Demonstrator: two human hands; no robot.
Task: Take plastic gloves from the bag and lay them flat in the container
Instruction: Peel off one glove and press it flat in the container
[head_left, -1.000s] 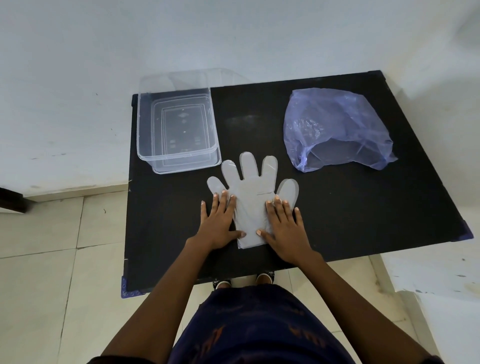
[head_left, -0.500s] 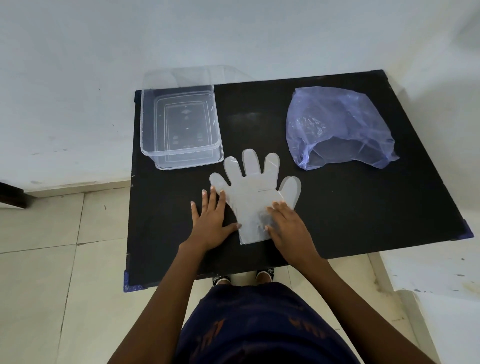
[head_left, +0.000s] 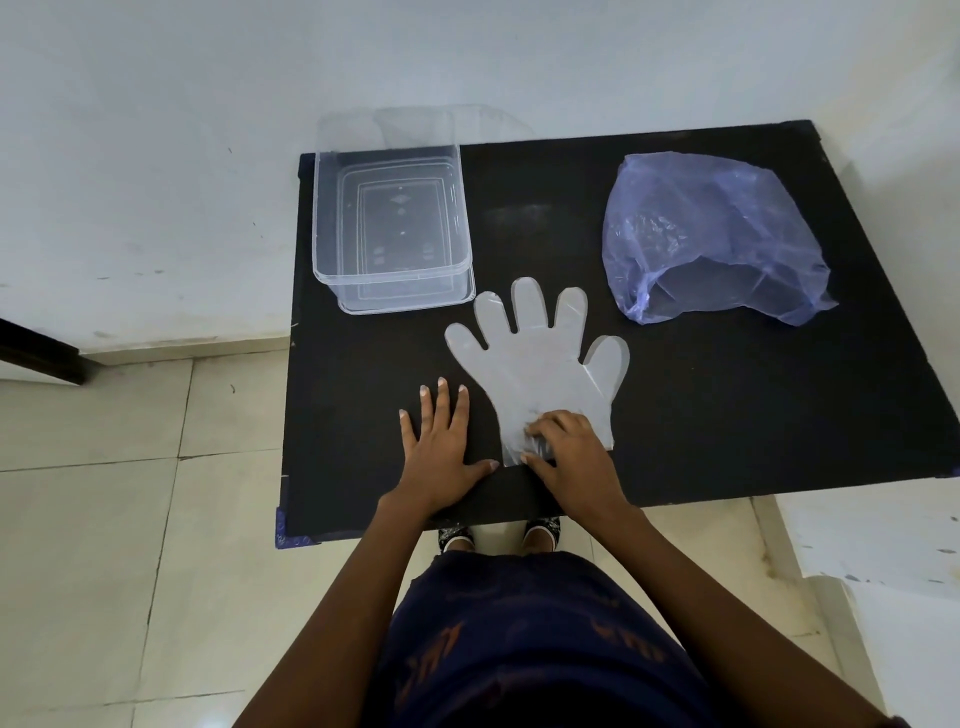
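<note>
While the left hand (head_left: 441, 452) lies flat with fingers spread on the black table (head_left: 727, 415), just left of the glove (head_left: 535, 358) with its thumb tip at the cuff edge, the right hand (head_left: 571, 457) curls its fingers and pinches the crumpled cuff. The clear glove lies flat, fingers pointing away from the person. The empty clear container (head_left: 389, 228) stands at the far left of the table, just beyond the glove. The bluish bag (head_left: 711, 234) lies at the far right, mouth toward the person.
</note>
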